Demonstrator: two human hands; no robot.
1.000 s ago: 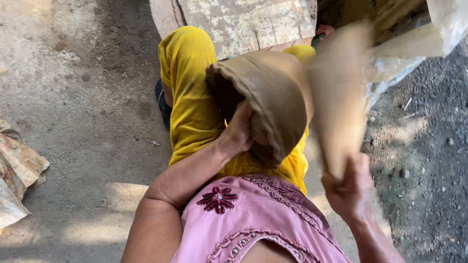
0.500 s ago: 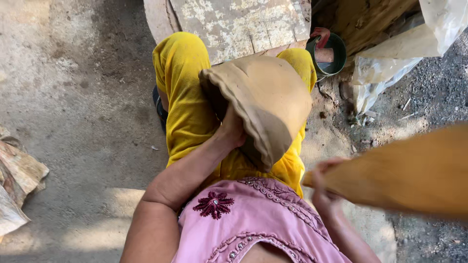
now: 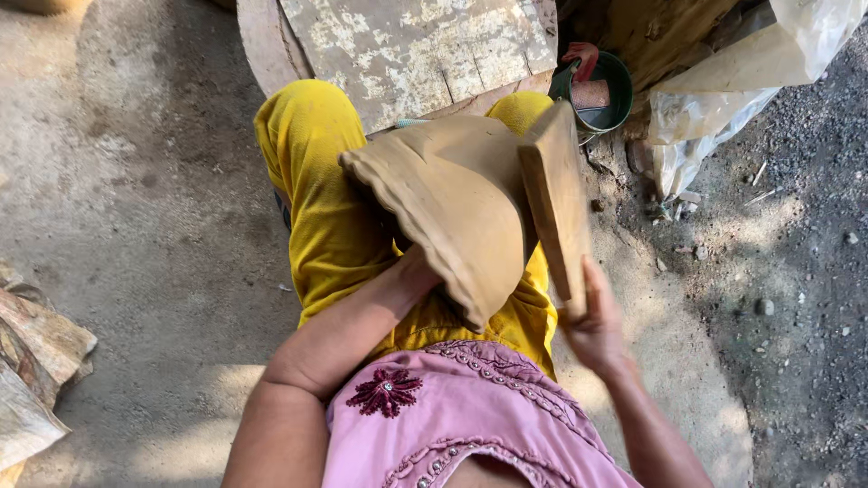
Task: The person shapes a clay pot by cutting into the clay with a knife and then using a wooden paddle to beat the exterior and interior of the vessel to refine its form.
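Shaping step: right hand (image 3: 592, 330) clamps flat wooden paddle (image 3: 553, 194) against tan unfired clay pot (image 3: 452, 194); left hand (image 3: 418, 271) reaches inside, grip unseen. Next strike likely needs inside support.

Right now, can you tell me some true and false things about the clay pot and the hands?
1. The right hand grips a flat wooden paddle. True.
2. The left hand reaches inside the clay pot. True.
3. The clay pot stands on the ground. False: it rests on the yellow-clothed lap.
4. The green bucket sits behind the pot. True.
5. The paddle is metal. False: it is wood.
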